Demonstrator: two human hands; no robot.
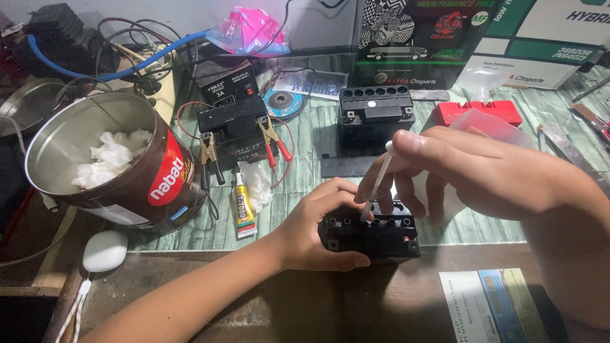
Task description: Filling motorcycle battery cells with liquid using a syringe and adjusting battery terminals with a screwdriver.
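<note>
Head view, looking down on a cluttered worktop (495, 228) with a green marbled surface. Left hand (321, 228) wraps the left end of a small black battery (375, 236) at the worktop's near edge, its grip closed round the casing. Right hand (470, 168) hovers above the battery, its grip pinching a thin clear dropper (379, 181) whose tip meets the row of filler holes on top.

Behind, a second black battery (376, 114) stands with open cells, just beside a red strip of caps (480, 111). A dark printed carton (422, 41) and a white-and-green carton (543, 44) stand along the back wall. A black charger unit (227, 81) sits behind another black battery (234, 130) fitted with red and black clips. At left, a tilted round tin (108, 159) with a brown-and-red label holds white tissue. A slim glue tube (243, 206) with a yellow label lies near it. A pink bag (251, 28) rests at the back; a white-and-blue printed leaflet (492, 305) lies at lower right.
</note>
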